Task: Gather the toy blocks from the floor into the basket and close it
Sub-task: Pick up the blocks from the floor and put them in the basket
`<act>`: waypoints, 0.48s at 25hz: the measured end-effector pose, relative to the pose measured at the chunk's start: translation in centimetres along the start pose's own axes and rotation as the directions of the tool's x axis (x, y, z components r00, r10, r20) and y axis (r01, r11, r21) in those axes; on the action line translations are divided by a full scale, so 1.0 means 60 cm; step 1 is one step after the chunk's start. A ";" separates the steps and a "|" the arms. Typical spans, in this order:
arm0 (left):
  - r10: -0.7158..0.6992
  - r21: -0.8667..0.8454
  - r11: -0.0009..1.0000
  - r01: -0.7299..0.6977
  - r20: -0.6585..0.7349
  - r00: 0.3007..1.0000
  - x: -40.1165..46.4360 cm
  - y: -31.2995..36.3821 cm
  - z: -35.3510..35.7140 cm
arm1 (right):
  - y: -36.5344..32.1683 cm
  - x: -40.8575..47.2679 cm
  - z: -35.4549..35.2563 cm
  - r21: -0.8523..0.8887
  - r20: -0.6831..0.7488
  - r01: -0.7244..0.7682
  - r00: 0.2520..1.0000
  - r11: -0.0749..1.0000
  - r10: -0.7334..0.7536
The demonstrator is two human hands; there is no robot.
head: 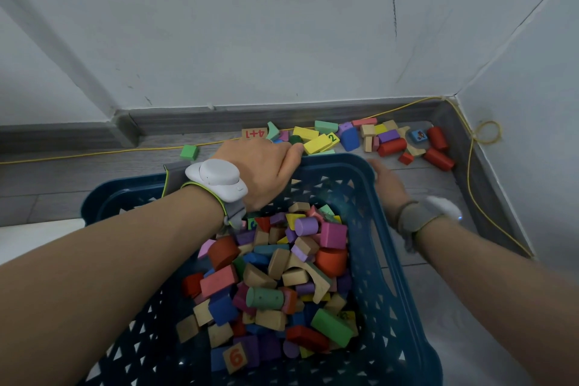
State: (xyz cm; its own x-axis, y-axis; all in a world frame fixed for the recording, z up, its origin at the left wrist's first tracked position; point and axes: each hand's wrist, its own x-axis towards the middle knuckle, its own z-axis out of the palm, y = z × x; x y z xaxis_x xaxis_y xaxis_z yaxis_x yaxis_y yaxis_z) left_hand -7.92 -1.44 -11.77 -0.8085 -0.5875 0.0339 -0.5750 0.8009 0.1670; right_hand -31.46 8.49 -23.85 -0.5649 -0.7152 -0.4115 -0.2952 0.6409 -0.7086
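Observation:
A dark blue lattice basket (395, 285) stands on the floor in front of me, holding several coloured wooden blocks (275, 276). More loose blocks (388, 139) lie on the floor beyond its far rim, along the skirting. My left hand (261, 166) reaches over the far rim, its thumb lying at the rim beside a dark green block (295, 138). Its fingers curl down out of sight behind the rim. My right hand (388, 186), blurred, is beside the basket's far right corner with its fingers extended. Both wrists wear bands with white devices.
A single green block (189, 152) lies on the floor at the left. A thin yellow cable (469, 172) runs along the skirting and down the right wall, which meets the far wall in a corner at the right. White flooring shows at the left.

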 end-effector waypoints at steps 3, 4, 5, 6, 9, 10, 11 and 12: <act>0.018 0.017 1.000 -0.018 0.006 1.000 0.001 0.001 0.000 | -0.093 -0.050 -0.071 0.478 -0.023 -0.011 0.999 0.878 0.025; 0.017 0.019 1.000 -0.017 0.008 1.000 0.001 0.001 0.000 | -0.128 -0.074 -0.095 0.539 -0.011 0.041 0.999 0.841 -0.042; 0.015 0.019 1.000 -0.015 0.007 1.000 0.002 0.000 -0.001 | -0.156 -0.099 -0.116 0.565 0.016 0.110 0.989 0.818 -0.144; 0.016 0.020 1.000 -0.016 0.010 1.000 0.002 0.000 -0.001 | -0.179 -0.126 -0.136 0.560 0.057 0.167 0.970 0.812 -0.238; 0.037 0.027 0.999 -0.037 0.019 0.999 0.002 -0.002 -0.001 | -0.230 -0.195 -0.164 0.334 0.340 0.274 0.858 0.902 -0.386; 0.043 0.038 0.998 -0.044 0.014 0.999 0.002 -0.002 0.000 | -0.237 -0.207 -0.162 0.146 0.465 0.343 0.804 0.928 -0.371; 0.047 0.049 0.998 -0.047 0.008 0.999 0.003 -0.002 0.000 | -0.238 -0.215 -0.154 -0.047 0.535 0.424 0.776 0.905 -0.335; 0.045 0.056 0.997 -0.045 0.004 0.999 0.003 -0.002 0.000 | -0.236 -0.219 -0.144 -0.162 0.533 0.474 0.780 0.866 -0.327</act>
State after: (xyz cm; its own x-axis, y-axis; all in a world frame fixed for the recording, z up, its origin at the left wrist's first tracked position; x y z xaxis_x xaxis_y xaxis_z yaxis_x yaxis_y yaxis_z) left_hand -8.00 -1.65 -11.81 -0.8340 -0.5505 0.0376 -0.5441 0.8318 0.1102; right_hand -26.53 11.20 -3.45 0.0662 -0.9165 -0.3944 -0.6481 0.2611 -0.7155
